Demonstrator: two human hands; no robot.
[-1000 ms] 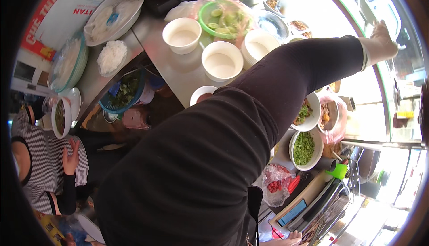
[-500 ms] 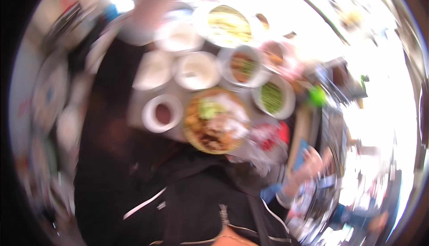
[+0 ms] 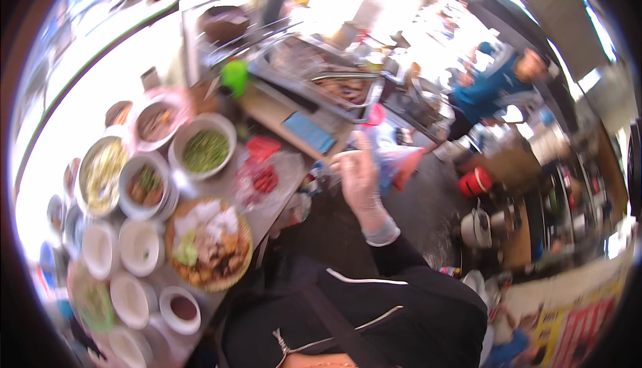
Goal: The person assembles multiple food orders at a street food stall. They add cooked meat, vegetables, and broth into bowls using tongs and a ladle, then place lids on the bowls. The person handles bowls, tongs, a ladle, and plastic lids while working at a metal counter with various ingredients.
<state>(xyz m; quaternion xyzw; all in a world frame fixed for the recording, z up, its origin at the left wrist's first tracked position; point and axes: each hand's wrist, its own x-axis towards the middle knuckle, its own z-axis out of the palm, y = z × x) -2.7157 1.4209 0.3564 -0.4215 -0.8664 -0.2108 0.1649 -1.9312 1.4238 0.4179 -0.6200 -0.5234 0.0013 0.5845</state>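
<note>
**Gloved hand lifted off a crowded food counter**

Translucent glove covers the right hand (image 3: 360, 179), which is raised upright beside the counter (image 3: 281, 167), fingers loosely spread and closed on nothing that can be made out; a blurred pale shape at the fingertips may be a cup rim, too soft to tell. Half a second ago that hand hung low near the counter's edge, and a second ago a dark sleeve reached far across the bowls; now the arm is drawn back and the view has swung round, so the dishes lie to the left. From this I judge the reaching is over for the moment. The left hand is not in view.

Nearest the raised hand lie a clear bag with red pieces (image 3: 262, 175) and a blue board (image 3: 309, 132). Further left sit a bowl of chopped greens (image 3: 204, 150), a bowl of mixed toppings (image 3: 144, 183), and a woven tray of fried food and herbs (image 3: 208, 241). Several white bowls (image 3: 139, 248) stand beyond, one holding a dark sauce (image 3: 182, 308). Another person in a blue top (image 3: 488, 90) stands well apart.
</note>
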